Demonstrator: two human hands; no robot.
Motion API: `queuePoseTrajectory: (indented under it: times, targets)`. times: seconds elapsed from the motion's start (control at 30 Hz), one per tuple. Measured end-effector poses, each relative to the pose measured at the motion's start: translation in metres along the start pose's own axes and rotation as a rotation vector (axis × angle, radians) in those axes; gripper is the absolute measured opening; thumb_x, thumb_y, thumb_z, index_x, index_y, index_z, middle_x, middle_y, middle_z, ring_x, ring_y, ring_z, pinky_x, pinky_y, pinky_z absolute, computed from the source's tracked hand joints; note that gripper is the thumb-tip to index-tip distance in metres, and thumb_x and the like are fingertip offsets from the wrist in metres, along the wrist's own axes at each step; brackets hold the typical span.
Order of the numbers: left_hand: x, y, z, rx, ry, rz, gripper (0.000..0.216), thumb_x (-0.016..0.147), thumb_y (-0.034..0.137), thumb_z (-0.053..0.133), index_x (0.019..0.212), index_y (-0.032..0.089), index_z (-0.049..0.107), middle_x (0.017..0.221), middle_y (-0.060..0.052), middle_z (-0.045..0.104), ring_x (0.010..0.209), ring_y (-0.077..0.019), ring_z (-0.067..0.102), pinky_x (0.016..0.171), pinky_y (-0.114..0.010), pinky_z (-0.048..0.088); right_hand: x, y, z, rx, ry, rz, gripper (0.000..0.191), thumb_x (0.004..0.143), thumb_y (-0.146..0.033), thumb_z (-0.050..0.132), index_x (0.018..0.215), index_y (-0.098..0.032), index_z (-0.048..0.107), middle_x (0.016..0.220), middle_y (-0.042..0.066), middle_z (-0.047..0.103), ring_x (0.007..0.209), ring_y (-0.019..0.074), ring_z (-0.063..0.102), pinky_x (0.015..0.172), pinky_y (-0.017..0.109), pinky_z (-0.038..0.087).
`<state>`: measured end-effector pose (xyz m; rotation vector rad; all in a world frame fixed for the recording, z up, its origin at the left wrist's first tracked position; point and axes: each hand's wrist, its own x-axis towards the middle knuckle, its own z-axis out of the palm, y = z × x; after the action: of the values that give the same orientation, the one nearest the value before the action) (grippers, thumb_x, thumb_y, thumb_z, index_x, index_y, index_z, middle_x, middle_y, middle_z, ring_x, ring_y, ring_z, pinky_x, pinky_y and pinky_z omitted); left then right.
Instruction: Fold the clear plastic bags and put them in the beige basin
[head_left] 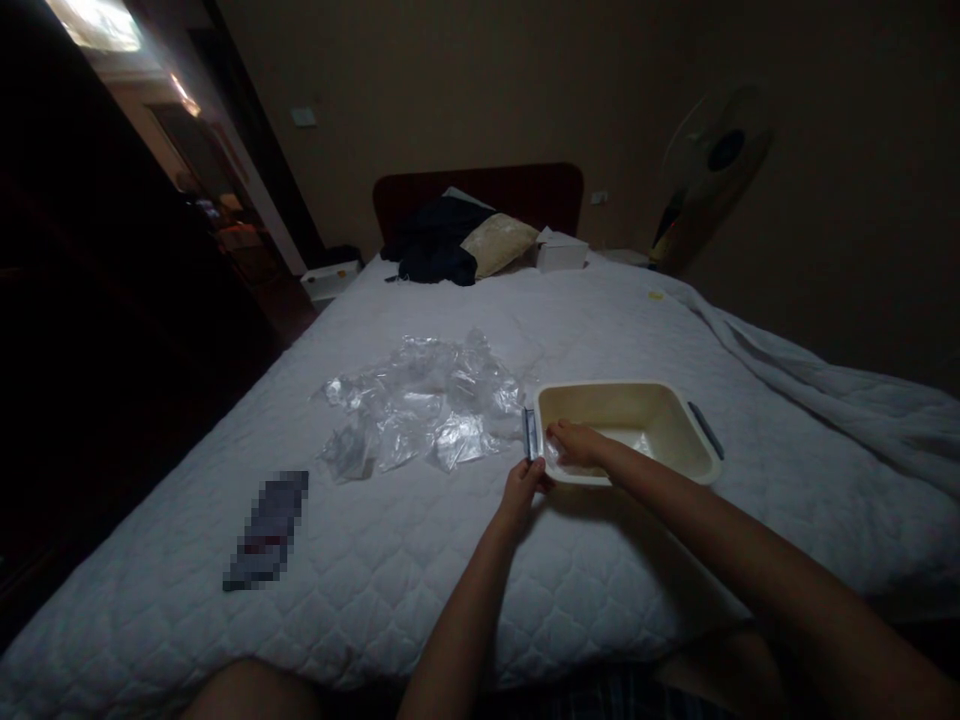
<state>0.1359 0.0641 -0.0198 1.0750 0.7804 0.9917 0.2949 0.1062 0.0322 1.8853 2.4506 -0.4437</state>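
Observation:
A cream plastic tub [626, 398] with grey end handles sits on the bed, right of the middle. My left hand [523, 488] is closed on its near left corner, just below the grey handle [531, 432]. Reaching inside, my right hand [576, 443] is closed by the left inner wall, with clear plastic [553, 453] at its fingers; its exact shape is partly hidden. More clear plastic [637, 440] shows on the tub's floor. Left of the tub, several crumpled clear plastic bags [420, 405] lie spread in a loose heap.
A white quilted cover [375, 590] lies over the bed. A blurred-out dark item [268, 532] rests at the left. Dark cloth [439, 240], a beige pillow [499, 245] and a white box [562, 252] are by the headboard [480, 180]. A fan [724, 150] stands at the far right.

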Motion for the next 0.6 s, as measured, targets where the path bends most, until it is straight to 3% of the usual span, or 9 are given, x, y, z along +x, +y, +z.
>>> queuePoseTrajectory:
  times: [0.2, 0.4, 0.6]
  targets:
    - [0.001, -0.004, 0.0, -0.001, 0.0, 0.003, 0.045, 0.065, 0.058, 0.053, 0.069, 0.013, 0.054, 0.06, -0.002, 0.055, 0.056, -0.0114, 0.051, 0.058, -0.024, 0.04, 0.002, 0.013, -0.001, 0.198, 0.084, -0.018, 0.047, 0.054, -0.022, 0.073, 0.097, -0.015, 0.058, 0.091, 0.008, 0.062, 0.079, 0.0199, 0.058, 0.066, 0.027, 0.044]
    - [0.002, -0.002, 0.001, 0.002, 0.012, 0.006, 0.047, 0.062, 0.06, 0.055, 0.065, 0.014, 0.055, 0.058, -0.002, 0.054, 0.054, -0.0111, 0.051, 0.057, -0.024, 0.04, 0.001, 0.018, -0.019, 0.41, 0.241, -0.02, 0.032, 0.066, -0.035, 0.063, 0.089, -0.012, 0.061, 0.079, 0.006, 0.064, 0.07, 0.0156, 0.059, 0.062, 0.024, 0.046]
    - [0.003, 0.007, 0.006, 0.003, 0.047, -0.027, 0.051, 0.061, 0.064, 0.053, 0.065, 0.014, 0.054, 0.057, -0.002, 0.054, 0.052, -0.0112, 0.051, 0.054, -0.024, 0.039, -0.006, 0.019, -0.038, 0.489, 0.342, -0.061, 0.019, 0.069, -0.028, 0.057, 0.081, -0.013, 0.063, 0.077, 0.006, 0.065, 0.068, 0.015, 0.059, 0.061, 0.024, 0.045]
